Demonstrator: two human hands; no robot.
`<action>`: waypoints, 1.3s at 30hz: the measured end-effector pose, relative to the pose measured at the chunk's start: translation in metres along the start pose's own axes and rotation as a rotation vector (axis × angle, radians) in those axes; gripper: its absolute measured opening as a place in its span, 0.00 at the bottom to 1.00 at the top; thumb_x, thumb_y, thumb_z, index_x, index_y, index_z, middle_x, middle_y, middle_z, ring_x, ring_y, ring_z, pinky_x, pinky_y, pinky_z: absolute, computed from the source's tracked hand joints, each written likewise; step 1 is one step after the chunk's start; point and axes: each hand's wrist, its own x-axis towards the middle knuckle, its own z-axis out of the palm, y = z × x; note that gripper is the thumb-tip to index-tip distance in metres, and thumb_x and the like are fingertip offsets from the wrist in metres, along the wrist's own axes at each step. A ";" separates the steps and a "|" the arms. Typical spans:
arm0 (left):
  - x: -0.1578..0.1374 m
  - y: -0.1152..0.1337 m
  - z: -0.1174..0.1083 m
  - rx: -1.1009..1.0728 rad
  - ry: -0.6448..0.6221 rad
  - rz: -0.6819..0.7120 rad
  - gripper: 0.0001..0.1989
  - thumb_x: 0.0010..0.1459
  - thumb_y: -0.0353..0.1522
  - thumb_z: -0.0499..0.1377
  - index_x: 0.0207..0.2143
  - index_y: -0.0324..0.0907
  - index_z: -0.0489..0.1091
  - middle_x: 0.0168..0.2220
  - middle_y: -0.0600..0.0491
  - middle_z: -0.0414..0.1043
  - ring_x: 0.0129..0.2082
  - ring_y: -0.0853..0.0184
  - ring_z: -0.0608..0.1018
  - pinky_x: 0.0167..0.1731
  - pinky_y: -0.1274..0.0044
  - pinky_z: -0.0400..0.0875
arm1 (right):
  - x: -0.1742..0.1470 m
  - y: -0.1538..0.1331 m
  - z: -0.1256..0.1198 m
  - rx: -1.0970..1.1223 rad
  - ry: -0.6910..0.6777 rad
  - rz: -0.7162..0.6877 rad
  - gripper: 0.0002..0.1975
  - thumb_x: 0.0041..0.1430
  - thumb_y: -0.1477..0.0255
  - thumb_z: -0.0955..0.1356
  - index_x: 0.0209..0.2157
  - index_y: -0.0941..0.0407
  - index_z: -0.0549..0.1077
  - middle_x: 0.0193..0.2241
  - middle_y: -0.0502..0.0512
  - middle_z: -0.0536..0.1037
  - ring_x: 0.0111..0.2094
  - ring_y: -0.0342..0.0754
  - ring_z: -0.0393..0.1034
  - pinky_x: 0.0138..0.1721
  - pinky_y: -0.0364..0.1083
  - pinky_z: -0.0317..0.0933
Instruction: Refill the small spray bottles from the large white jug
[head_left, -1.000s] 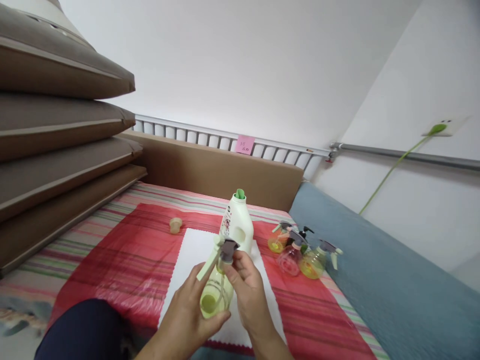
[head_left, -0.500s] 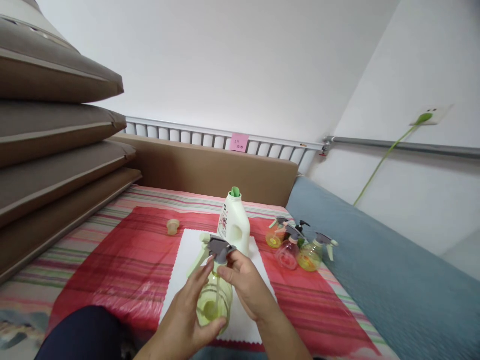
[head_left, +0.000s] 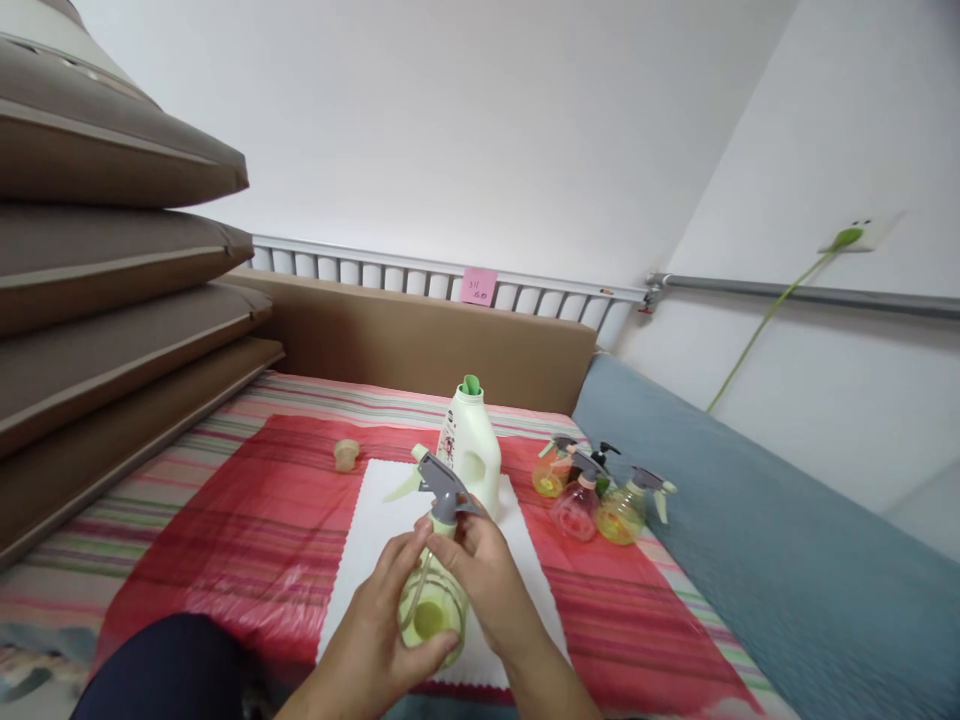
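A clear yellow-green spray bottle [head_left: 433, 612] stands tilted over the white mat [head_left: 371, 530], with some yellow liquid showing in it. My left hand [head_left: 382, 615] is wrapped round the bottle's body from the left. At the neck, my right hand [head_left: 484, 575] grips the collar of the grey and pale-green trigger head [head_left: 448, 495], which sits on the bottle mouth. A thin dip tube runs down inside. Behind the hands stands a large white jug [head_left: 471, 440] with a green spout, its handle to the right.
On the right several other bottles stand close together, among them a pink spray bottle [head_left: 576, 512] and a yellow one [head_left: 621, 515]. A translucent cap [head_left: 346, 455] lies on the red sheet [head_left: 247, 510]. Stacked brown cushions [head_left: 112, 240] rise at the left.
The trigger head has turned, so its nozzle now points up and left. My right hand has shifted slightly lower round the collar. My left hand still holds the bottle.
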 end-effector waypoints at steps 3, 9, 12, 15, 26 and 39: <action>-0.002 0.001 0.000 -0.021 0.001 -0.002 0.47 0.48 0.27 0.63 0.64 0.55 0.41 0.61 0.47 0.55 0.61 0.55 0.61 0.58 0.62 0.62 | -0.001 -0.004 -0.005 0.036 -0.072 0.050 0.15 0.57 0.61 0.69 0.42 0.55 0.74 0.41 0.55 0.77 0.46 0.52 0.69 0.50 0.50 0.60; -0.004 0.003 0.000 0.013 0.035 -0.103 0.50 0.47 0.27 0.62 0.65 0.53 0.36 0.63 0.46 0.55 0.59 0.56 0.64 0.56 0.61 0.63 | 0.002 -0.011 -0.009 -0.024 -0.049 0.040 0.19 0.54 0.60 0.71 0.46 0.54 0.73 0.41 0.55 0.78 0.47 0.53 0.69 0.53 0.52 0.58; -0.003 0.000 -0.001 0.044 0.033 -0.167 0.50 0.47 0.29 0.63 0.65 0.50 0.35 0.59 0.43 0.60 0.54 0.55 0.70 0.53 0.60 0.67 | 0.003 -0.020 -0.011 -0.170 -0.053 0.000 0.18 0.55 0.60 0.70 0.44 0.54 0.73 0.41 0.55 0.78 0.47 0.54 0.70 0.52 0.52 0.59; -0.002 0.000 -0.002 0.066 0.034 -0.144 0.48 0.46 0.29 0.64 0.64 0.49 0.40 0.60 0.42 0.58 0.56 0.54 0.68 0.54 0.60 0.66 | 0.003 -0.026 -0.014 -0.233 -0.094 -0.020 0.16 0.56 0.60 0.70 0.42 0.54 0.73 0.42 0.55 0.78 0.47 0.54 0.70 0.52 0.52 0.60; 0.002 -0.031 0.011 0.134 0.050 -0.141 0.38 0.51 0.31 0.62 0.60 0.48 0.46 0.57 0.43 0.59 0.55 0.55 0.69 0.52 0.60 0.67 | 0.014 0.025 -0.015 0.032 -0.025 0.067 0.19 0.52 0.62 0.72 0.44 0.54 0.71 0.44 0.57 0.78 0.49 0.54 0.69 0.53 0.54 0.58; -0.014 -0.146 0.052 0.093 0.150 -0.138 0.36 0.53 0.34 0.63 0.61 0.47 0.51 0.59 0.44 0.59 0.60 0.55 0.63 0.59 0.57 0.58 | 0.035 0.121 -0.031 0.016 0.179 0.145 0.18 0.41 0.70 0.75 0.37 0.55 0.74 0.33 0.50 0.78 0.38 0.50 0.71 0.44 0.50 0.64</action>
